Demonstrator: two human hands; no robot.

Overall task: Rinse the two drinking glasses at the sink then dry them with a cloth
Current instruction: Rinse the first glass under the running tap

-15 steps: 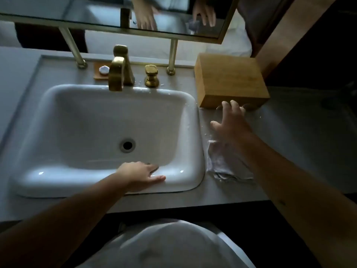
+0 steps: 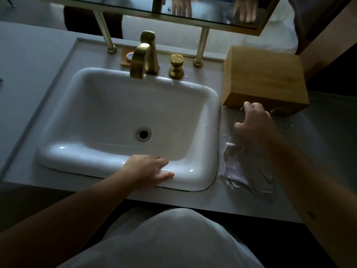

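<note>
My right hand (image 2: 255,122) is on the counter right of the sink, its fingers curled down over a clear drinking glass (image 2: 241,109). Only a thin arc of that glass's rim shows. A second clear glass (image 2: 279,112) stands just right of the hand, against the foot of the wooden box. A crumpled white cloth (image 2: 245,171) lies on the counter under my right forearm. My left hand (image 2: 148,168) lies flat with fingers apart on the front rim of the white sink (image 2: 204,176) and holds nothing.
A brass faucet (image 2: 139,60) and its knob (image 2: 176,66) stand behind the basin, with no water running. A wooden box (image 2: 264,78) sits at the back right. A small soap dish (image 2: 127,57) is behind the faucet. A brass-framed mirror (image 2: 193,18) hangs above on two posts.
My right hand's fingers were stretched out toward the glass and have now curled down over it. My left hand has stayed on the sink rim.
</note>
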